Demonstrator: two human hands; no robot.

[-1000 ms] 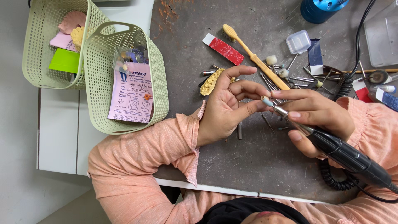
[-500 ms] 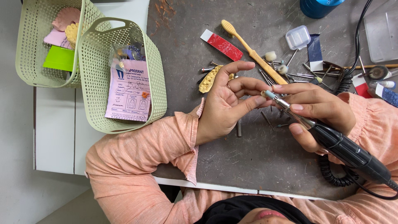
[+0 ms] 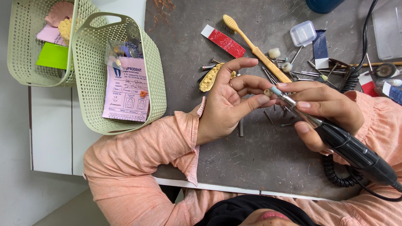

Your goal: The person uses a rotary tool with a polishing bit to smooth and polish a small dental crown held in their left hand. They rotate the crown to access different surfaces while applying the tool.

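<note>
— Fingers (image 3: pixel 256 101) of the left hand (image 3: pixel 226 106) pinched a tiny pale piece (image 3: pixel 267 92); what it was, I couldn't tell.
— And the right hand (image 3: pixel 324 111)?
— It gripped the black handpiece (image 3: pixel 356 152), tip touching the piece above the grey bench (image 3: pixel 259 163); cord cut off.

The blue cup (image 3: pixel 323 5) is cut off by the top edge. The small piece (image 3: pixel 267 92) pinched in the left hand (image 3: pixel 226 106) is too tiny to identify. The handpiece cord (image 3: pixel 379 193) leaves at the right edge.

Right hand (image 3: pixel 324 111) presses rotary handpiece (image 3: pixel 335 136) against left hand's (image 3: pixel 230 102) small piece (image 3: pixel 267 92).
</note>
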